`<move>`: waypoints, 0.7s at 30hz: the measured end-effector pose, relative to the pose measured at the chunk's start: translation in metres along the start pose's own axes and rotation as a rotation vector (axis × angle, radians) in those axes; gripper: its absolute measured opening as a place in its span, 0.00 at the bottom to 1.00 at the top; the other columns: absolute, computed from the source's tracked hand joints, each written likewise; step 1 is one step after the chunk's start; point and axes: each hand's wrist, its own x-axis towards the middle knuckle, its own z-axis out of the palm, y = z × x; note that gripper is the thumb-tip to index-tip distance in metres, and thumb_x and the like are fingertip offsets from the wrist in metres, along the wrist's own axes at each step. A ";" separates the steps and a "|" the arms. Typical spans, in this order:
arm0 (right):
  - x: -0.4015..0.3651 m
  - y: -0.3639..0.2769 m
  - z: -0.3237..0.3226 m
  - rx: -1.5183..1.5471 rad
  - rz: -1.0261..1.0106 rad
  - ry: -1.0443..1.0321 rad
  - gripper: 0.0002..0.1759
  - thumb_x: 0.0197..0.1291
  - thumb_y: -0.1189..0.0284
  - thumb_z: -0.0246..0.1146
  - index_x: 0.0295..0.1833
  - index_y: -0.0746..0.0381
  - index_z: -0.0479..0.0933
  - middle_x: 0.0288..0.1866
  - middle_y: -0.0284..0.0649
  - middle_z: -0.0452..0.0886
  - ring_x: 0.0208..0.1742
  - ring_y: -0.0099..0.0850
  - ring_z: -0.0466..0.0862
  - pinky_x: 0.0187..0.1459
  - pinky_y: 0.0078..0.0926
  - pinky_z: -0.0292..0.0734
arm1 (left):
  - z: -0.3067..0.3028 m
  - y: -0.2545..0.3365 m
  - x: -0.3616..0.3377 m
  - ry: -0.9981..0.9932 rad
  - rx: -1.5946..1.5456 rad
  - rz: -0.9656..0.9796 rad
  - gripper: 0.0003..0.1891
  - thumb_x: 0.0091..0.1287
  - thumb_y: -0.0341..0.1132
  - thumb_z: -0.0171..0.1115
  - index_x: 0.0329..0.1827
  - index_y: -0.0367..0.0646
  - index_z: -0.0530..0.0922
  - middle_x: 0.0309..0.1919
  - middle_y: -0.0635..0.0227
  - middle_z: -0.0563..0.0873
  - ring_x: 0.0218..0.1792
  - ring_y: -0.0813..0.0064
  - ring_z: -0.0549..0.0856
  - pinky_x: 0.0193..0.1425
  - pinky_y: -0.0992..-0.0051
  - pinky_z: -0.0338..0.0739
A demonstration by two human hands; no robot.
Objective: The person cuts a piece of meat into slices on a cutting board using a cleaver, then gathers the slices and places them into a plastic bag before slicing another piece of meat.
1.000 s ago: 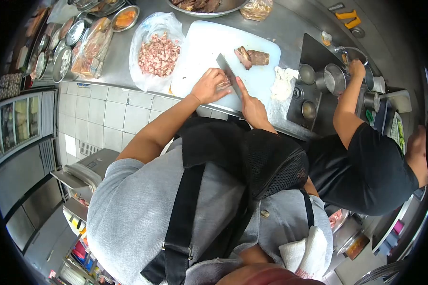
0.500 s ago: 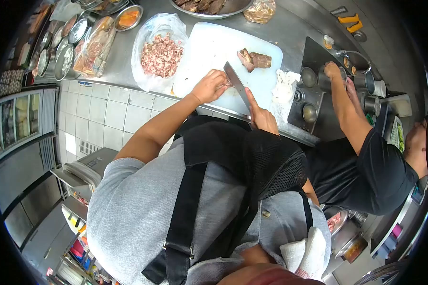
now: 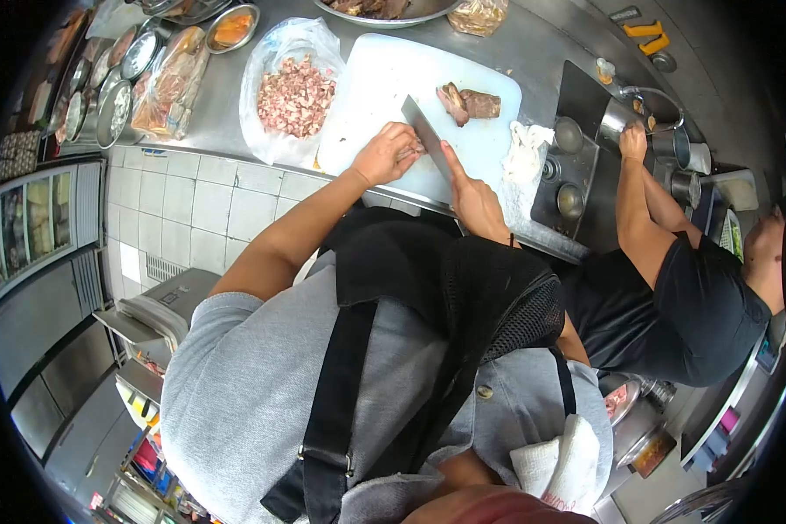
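A cleaver-like kitchen knife (image 3: 424, 131) is gripped in my right hand (image 3: 478, 203), its broad blade slanting over the white cutting board (image 3: 380, 79). My left hand (image 3: 385, 155) is closed on the board just left of the blade, fingers curled. What its fingertips press on is too small and covered to make out. Further up the board lies a browned chunk of meat (image 3: 480, 104) with a cut slice (image 3: 452, 103) leaning by it. To the left, an open plastic bag (image 3: 259, 65) holds a heap of diced pink meat (image 3: 295, 98).
A white cloth (image 3: 524, 150) lies at the board's right edge. Beyond it is a sink with metal bowls (image 3: 569, 201), where a co-worker in black (image 3: 672, 306) handles a metal pot (image 3: 617, 120). A large bowl of meat (image 3: 393, 21) stands behind the board; bagged food (image 3: 173, 83) and metal bowls sit left.
The knife and my right hand have shifted slightly left and away from me. My left hand stays nearly in place. The co-worker's hands and the metal pot have moved over the sink.
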 end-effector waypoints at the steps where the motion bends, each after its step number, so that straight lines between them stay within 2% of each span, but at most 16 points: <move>1: -0.008 -0.004 -0.005 -0.011 -0.007 -0.003 0.52 0.69 0.80 0.55 0.91 0.35 0.42 0.30 0.60 0.86 0.34 0.59 0.89 0.40 0.58 0.82 | 0.000 0.000 0.000 -0.004 0.006 0.007 0.10 0.65 0.30 0.75 0.44 0.43 0.80 0.51 0.61 0.82 0.57 0.54 0.81 0.63 0.60 0.79; 5: -0.021 0.001 -0.004 0.046 0.062 -0.103 0.51 0.70 0.79 0.55 0.91 0.35 0.41 0.30 0.60 0.86 0.34 0.60 0.89 0.39 0.58 0.81 | -0.002 0.000 0.000 -0.009 -0.017 0.020 0.11 0.65 0.30 0.75 0.45 0.44 0.81 0.51 0.62 0.82 0.56 0.55 0.82 0.63 0.60 0.79; 7: -0.011 0.014 0.029 0.063 -0.038 0.031 0.51 0.70 0.79 0.56 0.91 0.35 0.42 0.29 0.61 0.86 0.33 0.59 0.89 0.39 0.59 0.82 | -0.003 -0.002 0.001 -0.019 -0.008 0.000 0.11 0.64 0.30 0.76 0.45 0.44 0.81 0.51 0.62 0.83 0.56 0.55 0.82 0.63 0.60 0.79; 12: 0.009 0.014 0.041 0.073 0.001 0.047 0.49 0.73 0.77 0.55 0.91 0.35 0.41 0.29 0.61 0.86 0.32 0.60 0.89 0.37 0.60 0.82 | 0.000 0.001 -0.004 -0.047 0.013 0.001 0.14 0.63 0.30 0.77 0.48 0.44 0.83 0.52 0.61 0.83 0.57 0.55 0.82 0.63 0.61 0.80; 17: 0.013 0.013 0.039 0.054 0.005 0.035 0.49 0.72 0.78 0.54 0.91 0.35 0.41 0.30 0.60 0.87 0.32 0.59 0.89 0.37 0.60 0.83 | -0.016 0.019 -0.002 0.076 0.074 0.035 0.17 0.60 0.30 0.79 0.51 0.43 0.83 0.55 0.59 0.82 0.59 0.55 0.82 0.64 0.61 0.80; 21: 0.013 0.014 0.034 0.059 0.004 0.020 0.50 0.71 0.79 0.55 0.91 0.35 0.42 0.31 0.61 0.87 0.34 0.59 0.90 0.38 0.60 0.83 | -0.009 0.006 -0.007 0.033 0.012 0.006 0.15 0.61 0.28 0.76 0.50 0.44 0.83 0.54 0.62 0.82 0.58 0.55 0.81 0.63 0.60 0.80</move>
